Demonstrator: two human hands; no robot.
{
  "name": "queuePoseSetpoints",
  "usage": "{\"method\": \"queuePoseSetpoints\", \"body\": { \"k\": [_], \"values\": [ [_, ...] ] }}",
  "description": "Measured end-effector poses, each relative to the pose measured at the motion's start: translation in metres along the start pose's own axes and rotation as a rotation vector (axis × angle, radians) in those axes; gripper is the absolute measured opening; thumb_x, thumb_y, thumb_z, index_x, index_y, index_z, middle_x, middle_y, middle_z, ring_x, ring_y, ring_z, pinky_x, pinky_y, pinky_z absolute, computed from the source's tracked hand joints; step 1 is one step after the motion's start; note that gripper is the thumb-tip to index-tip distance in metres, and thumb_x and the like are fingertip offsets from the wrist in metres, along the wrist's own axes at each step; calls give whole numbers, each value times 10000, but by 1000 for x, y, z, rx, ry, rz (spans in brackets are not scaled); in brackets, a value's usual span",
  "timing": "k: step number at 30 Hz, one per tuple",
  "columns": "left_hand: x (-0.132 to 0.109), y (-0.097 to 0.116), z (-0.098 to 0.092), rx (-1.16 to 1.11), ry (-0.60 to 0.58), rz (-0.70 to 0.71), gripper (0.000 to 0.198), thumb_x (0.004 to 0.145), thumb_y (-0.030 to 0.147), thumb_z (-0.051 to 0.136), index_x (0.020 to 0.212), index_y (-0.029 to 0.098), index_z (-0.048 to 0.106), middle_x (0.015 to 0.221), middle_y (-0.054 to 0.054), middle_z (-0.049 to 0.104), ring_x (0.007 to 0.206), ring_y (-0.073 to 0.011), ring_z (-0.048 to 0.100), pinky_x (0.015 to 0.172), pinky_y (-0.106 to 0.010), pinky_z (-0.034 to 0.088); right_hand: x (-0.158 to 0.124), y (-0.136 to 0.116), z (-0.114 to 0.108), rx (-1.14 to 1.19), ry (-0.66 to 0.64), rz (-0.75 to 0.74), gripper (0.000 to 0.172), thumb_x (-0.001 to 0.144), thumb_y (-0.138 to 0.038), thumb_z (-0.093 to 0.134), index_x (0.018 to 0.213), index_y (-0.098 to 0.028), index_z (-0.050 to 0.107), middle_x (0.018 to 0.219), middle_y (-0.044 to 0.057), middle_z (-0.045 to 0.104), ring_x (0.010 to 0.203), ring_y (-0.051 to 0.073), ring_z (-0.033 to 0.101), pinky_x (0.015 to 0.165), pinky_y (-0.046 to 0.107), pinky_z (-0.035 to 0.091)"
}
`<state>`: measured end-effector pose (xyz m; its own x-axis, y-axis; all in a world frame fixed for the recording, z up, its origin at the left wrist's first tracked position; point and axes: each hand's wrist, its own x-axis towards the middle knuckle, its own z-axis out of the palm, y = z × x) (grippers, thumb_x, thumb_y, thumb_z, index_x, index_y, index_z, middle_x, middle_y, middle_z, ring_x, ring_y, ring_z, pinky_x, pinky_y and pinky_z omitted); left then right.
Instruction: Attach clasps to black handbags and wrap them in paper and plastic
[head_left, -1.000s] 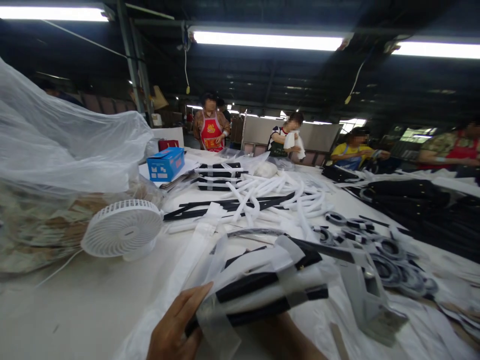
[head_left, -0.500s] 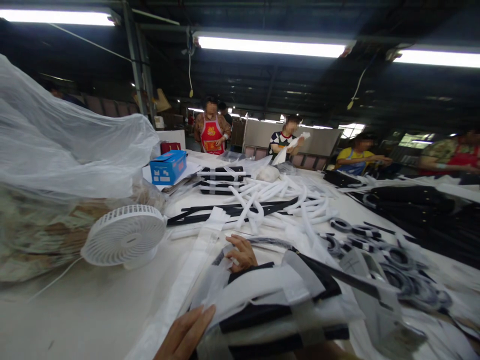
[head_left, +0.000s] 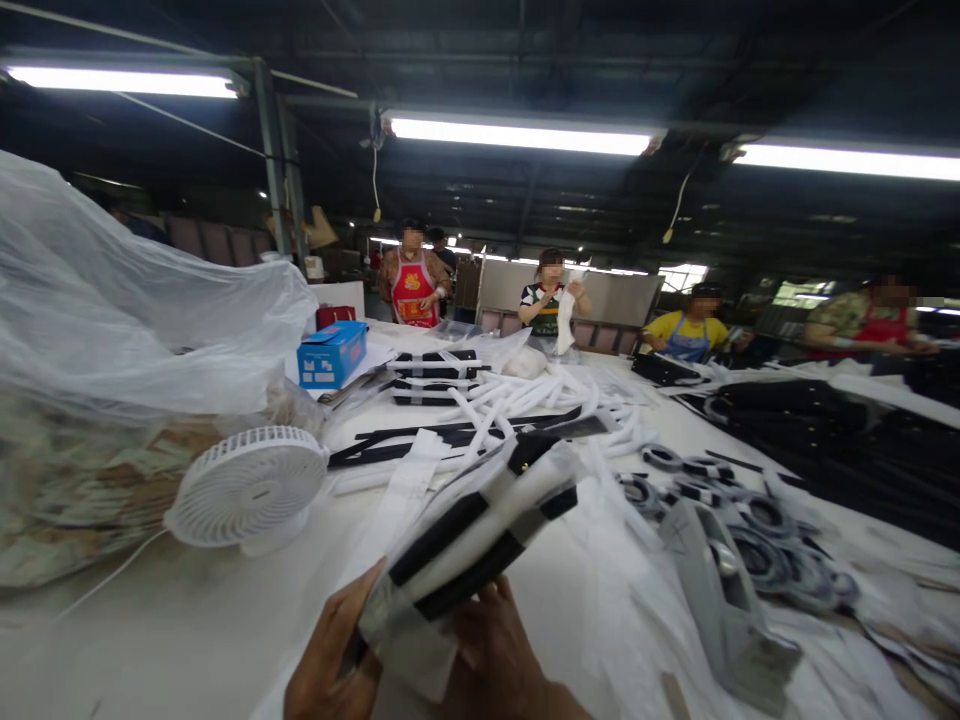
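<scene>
A bundle of black material and white padded strips (head_left: 472, 530), wrapped in clear plastic, is raised at a tilt over the near part of the table. Its far end points up and to the right. My left hand (head_left: 334, 650) is closed around the near left end. Beneath the lower side, my right hand (head_left: 491, 645) grips the bundle, its fingers partly hidden behind it. Loose clear plastic hangs between the two hands. A flat white strip (head_left: 412, 470) lies on the table just beyond the bundle.
A white fan (head_left: 251, 485) stands at left beside a plastic-covered heap (head_left: 97, 450). Farther back are a blue box (head_left: 332, 354) and white tubes (head_left: 517, 395). A grey tape dispenser (head_left: 727, 600) and several dark rolls (head_left: 757, 550) lie at right. Co-workers stand or sit across the table.
The bundle has been lifted and turned from lying crosswise to a steep slant. My right hand has come from its far side to underneath. The view has tipped upward slightly.
</scene>
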<state>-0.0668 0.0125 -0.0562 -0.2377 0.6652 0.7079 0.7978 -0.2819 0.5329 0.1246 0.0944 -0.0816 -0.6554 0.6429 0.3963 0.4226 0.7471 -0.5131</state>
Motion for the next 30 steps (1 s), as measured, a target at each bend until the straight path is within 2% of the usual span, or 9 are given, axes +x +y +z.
{"method": "queuePoseSetpoints", "body": {
  "k": [3,6,8,10,15,19,25,28,30],
  "values": [
    [0,5,12,16,28,17,399,904,342,520,1299,286,527,1240,-34,620,1103,-205,636,958,-315,539,-18,-11,9,207,-102,282,147,646,-399,650,663,-267,713,714,76,699,985,372,591,871,489,429],
    [-5,15,29,26,20,148,419,910,255,493,1328,255,504,1244,-64,605,1110,-208,621,941,-337,552,-38,-21,5,556,-150,548,387,774,-550,534,683,-220,715,627,63,654,737,283,628,645,365,469],
    [-11,24,39,64,1,268,445,910,159,450,1347,235,491,1213,-79,615,1104,-202,615,929,-341,554,-53,-30,-3,820,-101,664,475,784,-618,520,716,-191,715,588,55,623,609,227,600,542,306,427],
    [-18,34,48,124,-54,387,471,909,88,407,1347,237,498,1173,-78,635,1093,-201,612,916,-353,553,-65,-38,-10,1048,-14,807,459,701,-642,621,699,-189,698,547,46,596,525,189,550,486,280,381],
    [-31,45,61,192,-210,482,444,931,87,402,1342,216,509,1159,-105,637,1088,-227,593,911,-389,538,-82,-56,-21,1219,76,1062,455,653,-605,605,698,-155,654,515,37,565,405,103,395,406,231,265],
    [-33,42,64,193,-265,469,464,910,60,431,1344,212,499,1164,-104,628,1081,-229,584,905,-390,537,-84,-64,-29,1244,88,1102,386,538,-494,676,636,-129,597,487,37,542,436,94,430,424,204,259],
    [-34,45,65,195,-312,465,557,844,-15,456,1358,201,475,1192,-101,619,1111,-239,566,932,-398,524,-87,-69,-24,1325,8,1153,393,623,-522,575,740,-146,584,580,56,595,415,134,489,366,217,304],
    [-34,47,66,182,-319,480,599,813,-45,453,1362,194,467,1194,-103,619,1124,-241,559,947,-396,514,-93,-72,-28,1277,-140,1056,405,640,-548,626,730,-161,549,618,52,608,439,144,524,353,219,339],
    [-34,47,66,167,-324,480,613,798,-53,456,1360,191,467,1199,-103,617,1130,-240,555,959,-397,508,-98,-72,-48,1081,-327,915,367,627,-483,713,701,-156,564,611,25,604,446,114,510,372,193,341]
  ]
}}
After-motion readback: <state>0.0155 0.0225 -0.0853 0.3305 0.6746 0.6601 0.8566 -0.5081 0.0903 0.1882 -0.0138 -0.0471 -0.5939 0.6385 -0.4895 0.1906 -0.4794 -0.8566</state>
